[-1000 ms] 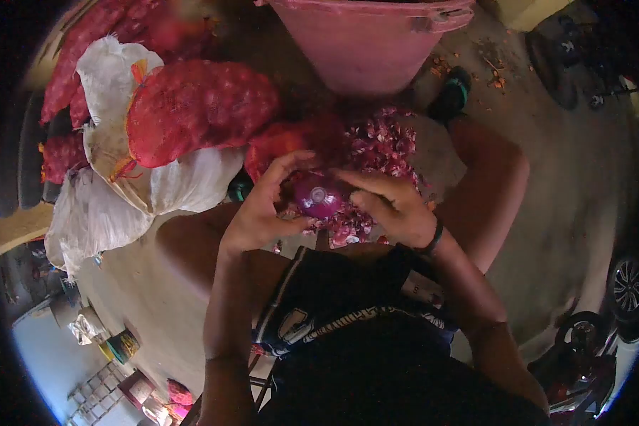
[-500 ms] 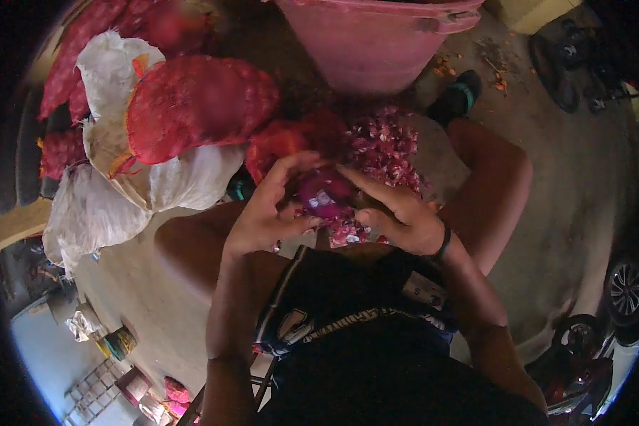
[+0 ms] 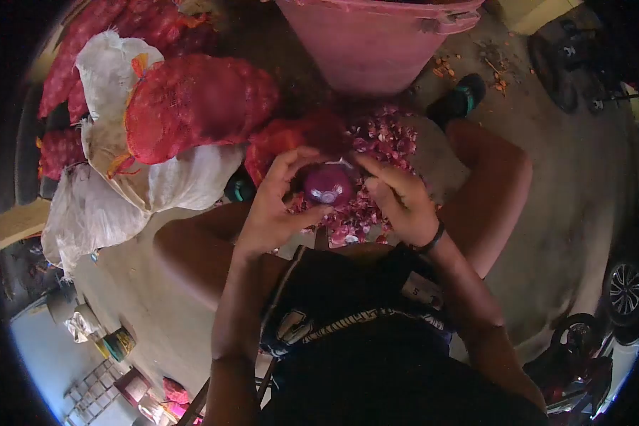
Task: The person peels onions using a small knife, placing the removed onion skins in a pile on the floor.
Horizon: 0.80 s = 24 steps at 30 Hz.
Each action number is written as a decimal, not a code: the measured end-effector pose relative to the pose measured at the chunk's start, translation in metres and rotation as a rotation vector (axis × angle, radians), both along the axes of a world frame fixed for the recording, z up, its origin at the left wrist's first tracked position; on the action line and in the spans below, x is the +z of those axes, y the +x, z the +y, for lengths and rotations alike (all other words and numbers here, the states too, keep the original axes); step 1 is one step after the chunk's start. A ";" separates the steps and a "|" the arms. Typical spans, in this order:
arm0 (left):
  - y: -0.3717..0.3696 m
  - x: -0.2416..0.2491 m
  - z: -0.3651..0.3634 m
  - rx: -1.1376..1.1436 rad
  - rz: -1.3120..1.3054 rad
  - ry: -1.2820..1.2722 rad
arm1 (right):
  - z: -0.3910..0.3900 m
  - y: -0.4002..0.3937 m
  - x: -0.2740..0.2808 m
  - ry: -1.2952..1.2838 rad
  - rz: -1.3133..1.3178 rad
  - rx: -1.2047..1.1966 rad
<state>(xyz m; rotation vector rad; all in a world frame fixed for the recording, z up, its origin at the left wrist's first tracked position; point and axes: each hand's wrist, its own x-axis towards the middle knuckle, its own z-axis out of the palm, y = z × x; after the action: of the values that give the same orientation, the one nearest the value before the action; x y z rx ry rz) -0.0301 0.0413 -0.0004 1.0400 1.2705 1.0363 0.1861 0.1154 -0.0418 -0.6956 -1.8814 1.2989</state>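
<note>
A shiny purple-red onion (image 3: 326, 183) is between my two hands, above a pile of onion skins (image 3: 387, 138). My left hand (image 3: 271, 206) curls round the onion's left side, fingers at its top and thumb underneath. My right hand (image 3: 405, 202), with a dark band at the wrist, is at the onion's upper right. Its index finger reaches toward a small pale bit at the onion's top, and its thumb is tucked in below. I cannot tell what the right fingers pinch. A red mesh sack (image 3: 266, 145) lies just beyond my left hand.
A large pink tub (image 3: 376, 50) stands ahead. To the left, a full red mesh sack of onions (image 3: 202, 106) rests on white woven sacks (image 3: 96, 213), with more red sacks (image 3: 85, 50) behind. Orange scraps (image 3: 500, 82) lie on the floor. Parked vehicles with a wheel (image 3: 625, 291) are at the right.
The onion has turned in my left hand, and a pale bit now shows at its top. My right hand has drawn slightly back, its thumb moving up from the onion's lower right.
</note>
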 end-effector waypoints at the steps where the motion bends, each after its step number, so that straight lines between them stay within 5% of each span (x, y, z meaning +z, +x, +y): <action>1: 0.003 0.000 0.002 0.017 -0.061 0.019 | 0.003 0.002 -0.003 -0.196 0.016 -0.037; 5: -0.002 -0.013 0.004 0.087 -0.146 0.126 | 0.012 0.005 -0.011 -0.711 0.010 -0.162; 9: -0.033 -0.005 0.040 0.223 -0.106 0.069 | 0.022 0.011 -0.047 -0.548 -0.188 -0.141; 11: -0.054 0.024 0.084 0.152 0.520 0.179 | 0.018 0.009 -0.071 -0.348 -0.330 -0.111; 13: -0.065 0.041 0.128 0.240 -0.032 0.204 | 0.012 0.001 -0.069 -0.314 -0.437 -0.096; 16: -0.066 0.077 0.171 0.188 -0.520 0.570 | 0.010 -0.011 -0.051 -0.403 -0.482 -0.070; 17: -0.043 0.087 0.168 0.401 -0.316 0.502 | 0.011 -0.009 -0.060 -0.339 -0.458 -0.036; 21: -0.106 -0.019 0.120 0.361 0.246 0.047 | 0.020 -0.005 -0.072 -0.242 -0.376 0.036; 24: -0.170 -0.183 0.028 -0.151 0.656 -0.321 | 0.026 -0.011 -0.069 -0.263 -0.405 0.027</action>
<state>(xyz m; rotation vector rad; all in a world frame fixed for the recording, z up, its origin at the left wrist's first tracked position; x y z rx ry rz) -0.2002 0.0695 -0.1832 1.2439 1.7775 0.3508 0.1754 0.1413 -0.1108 -1.1443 -2.0559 1.5274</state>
